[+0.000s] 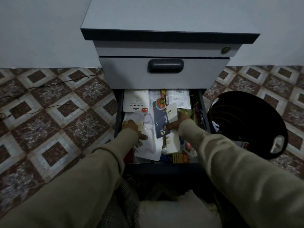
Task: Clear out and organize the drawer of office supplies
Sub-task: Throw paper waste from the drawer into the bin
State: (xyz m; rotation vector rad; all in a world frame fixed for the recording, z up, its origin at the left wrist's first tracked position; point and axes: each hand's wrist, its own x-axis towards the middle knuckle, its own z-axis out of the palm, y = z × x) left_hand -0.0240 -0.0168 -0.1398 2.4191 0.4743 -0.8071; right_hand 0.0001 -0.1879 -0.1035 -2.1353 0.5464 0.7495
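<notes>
The bottom drawer (119, 116) of the grey cabinet (164, 46) stands pulled out, crammed with packets. Both hands are down in it. The left hand (134, 129) grips a clear plastic packet (148, 143) on the drawer's nine o'clock side, just below a white stapler set card (135, 102). The right hand (175, 123) pinches a dark blue spoon packet (162, 124) near the middle, with a white card (171, 112) leaning against it. A black bin (246, 122) sits on the tiled floor (49, 104) at three o'clock of the drawer.
</notes>
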